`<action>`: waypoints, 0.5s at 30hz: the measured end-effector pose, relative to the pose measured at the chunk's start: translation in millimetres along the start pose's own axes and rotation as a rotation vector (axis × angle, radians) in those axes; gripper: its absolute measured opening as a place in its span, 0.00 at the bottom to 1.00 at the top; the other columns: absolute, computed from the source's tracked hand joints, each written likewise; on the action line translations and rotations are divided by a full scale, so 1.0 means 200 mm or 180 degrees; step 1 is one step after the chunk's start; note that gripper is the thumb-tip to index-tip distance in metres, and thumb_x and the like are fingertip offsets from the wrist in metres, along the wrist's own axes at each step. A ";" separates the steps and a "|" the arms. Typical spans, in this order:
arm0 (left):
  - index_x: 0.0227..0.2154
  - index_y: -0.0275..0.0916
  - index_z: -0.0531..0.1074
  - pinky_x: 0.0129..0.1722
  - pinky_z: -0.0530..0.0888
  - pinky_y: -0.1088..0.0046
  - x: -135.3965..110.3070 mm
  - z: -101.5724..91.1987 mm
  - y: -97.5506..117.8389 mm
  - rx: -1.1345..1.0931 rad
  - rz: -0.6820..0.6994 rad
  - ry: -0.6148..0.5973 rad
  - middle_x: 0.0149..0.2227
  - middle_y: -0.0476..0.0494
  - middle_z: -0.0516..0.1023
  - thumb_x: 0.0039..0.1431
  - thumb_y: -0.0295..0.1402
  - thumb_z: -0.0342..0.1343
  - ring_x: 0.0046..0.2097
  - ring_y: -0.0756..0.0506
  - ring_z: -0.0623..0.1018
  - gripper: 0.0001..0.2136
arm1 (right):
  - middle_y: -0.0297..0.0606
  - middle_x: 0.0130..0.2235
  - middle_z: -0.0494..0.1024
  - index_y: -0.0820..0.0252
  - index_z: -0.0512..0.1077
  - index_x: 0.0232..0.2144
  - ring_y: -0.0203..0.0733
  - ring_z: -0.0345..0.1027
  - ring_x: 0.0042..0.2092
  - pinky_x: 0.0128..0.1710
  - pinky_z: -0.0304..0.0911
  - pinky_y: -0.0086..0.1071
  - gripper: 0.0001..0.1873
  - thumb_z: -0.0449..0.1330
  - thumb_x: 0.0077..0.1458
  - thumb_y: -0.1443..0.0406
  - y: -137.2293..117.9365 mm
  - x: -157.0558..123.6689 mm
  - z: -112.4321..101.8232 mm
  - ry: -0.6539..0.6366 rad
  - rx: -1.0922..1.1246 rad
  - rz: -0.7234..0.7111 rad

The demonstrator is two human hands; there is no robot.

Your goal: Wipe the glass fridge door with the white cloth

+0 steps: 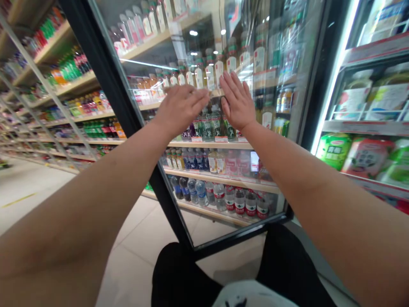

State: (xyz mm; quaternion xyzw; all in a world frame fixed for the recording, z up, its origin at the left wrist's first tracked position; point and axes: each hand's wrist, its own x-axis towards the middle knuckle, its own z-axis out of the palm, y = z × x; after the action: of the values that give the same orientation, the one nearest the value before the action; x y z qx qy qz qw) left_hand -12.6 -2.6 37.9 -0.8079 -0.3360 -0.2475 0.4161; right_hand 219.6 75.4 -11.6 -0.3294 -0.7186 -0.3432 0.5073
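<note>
Store shelves (pixel 62 87) of drinks run leftward and ahead of both grips, above a pale floor (pixel 137 236). Between them and the person stands a glass door (pixel 124 106) with a black frame, swung out from a lit fridge (pixel 369 126) right of the right grip. That angle is probably why the glass crosses directly before the body.

Both grips are released, holding nothing. The right grip (pixel 238 102) is raised palm-forward, fingers straight and close together. The left grip (pixel 187 104), slightly blurred, bends at the wrist, fingers pointing right toward its partner, just apart from it. Such flat hands suit pressing or gesturing rather than grasping; whether either touches the glass, I cannot tell.

Beyond the glass, water bottles (pixel 220 197) stand upright in a row below the grips, presumably so labels face shoppers. Right of the right grip, the fridge holds large bottles (pixel 353 98) above a green pack (pixel 334 150). Black trousers (pixel 174 277) show beneath both grips.
</note>
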 end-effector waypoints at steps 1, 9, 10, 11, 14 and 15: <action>0.65 0.46 0.68 0.65 0.58 0.40 0.02 -0.01 -0.03 0.0019 -0.0118 0.0103 0.70 0.54 0.66 0.80 0.41 0.34 0.66 0.35 0.63 0.22 | 0.29 0.75 0.49 0.49 0.53 0.75 0.42 0.35 0.78 0.77 0.42 0.52 0.32 0.36 0.74 0.53 0.00 0.00 0.00 0.0000 -0.0022 0.0012; 0.65 0.43 0.69 0.63 0.65 0.47 -0.04 0.01 0.14 0.0433 0.0057 -0.0283 0.68 0.50 0.68 0.82 0.38 0.27 0.66 0.37 0.66 0.26 | 0.33 0.76 0.48 0.56 0.53 0.75 0.44 0.35 0.78 0.78 0.40 0.49 0.34 0.35 0.75 0.53 0.01 0.00 0.00 0.0007 -0.0008 -0.0045; 0.64 0.44 0.71 0.63 0.66 0.49 -0.05 0.01 0.15 0.0436 0.0203 -0.0369 0.67 0.52 0.70 0.82 0.37 0.29 0.65 0.38 0.67 0.26 | 0.33 0.76 0.48 0.56 0.54 0.75 0.44 0.36 0.78 0.78 0.40 0.50 0.34 0.35 0.75 0.53 0.01 0.00 0.01 0.0019 -0.0009 -0.0053; 0.64 0.45 0.71 0.62 0.66 0.49 -0.04 0.00 0.14 0.0451 0.0272 -0.0388 0.66 0.52 0.71 0.82 0.36 0.30 0.64 0.38 0.68 0.25 | 0.33 0.76 0.48 0.56 0.54 0.75 0.44 0.36 0.78 0.78 0.41 0.50 0.34 0.35 0.75 0.53 0.01 0.00 0.01 0.0028 -0.0013 -0.0059; 0.67 0.37 0.67 0.61 0.64 0.41 0.02 -0.05 0.05 0.0591 -0.0012 -0.0100 0.69 0.44 0.67 0.81 0.34 0.32 0.64 0.33 0.65 0.24 | 0.33 0.76 0.49 0.55 0.54 0.75 0.44 0.36 0.77 0.77 0.42 0.50 0.33 0.35 0.75 0.53 0.01 0.00 0.01 0.0046 -0.0034 -0.0053; 0.68 0.34 0.65 0.61 0.63 0.40 0.04 -0.06 0.02 0.0608 -0.0191 0.0042 0.70 0.41 0.66 0.81 0.35 0.32 0.64 0.32 0.63 0.24 | 0.33 0.76 0.49 0.55 0.54 0.75 0.44 0.36 0.77 0.77 0.41 0.50 0.33 0.35 0.75 0.53 0.01 0.00 0.01 0.0046 -0.0041 -0.0051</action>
State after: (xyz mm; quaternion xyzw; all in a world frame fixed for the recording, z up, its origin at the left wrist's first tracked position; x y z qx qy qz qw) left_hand -6.2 -11.9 48.4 -0.7525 -0.3793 -0.2320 0.4857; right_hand 220.2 78.5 -12.0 -0.3244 -0.7153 -0.3543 0.5076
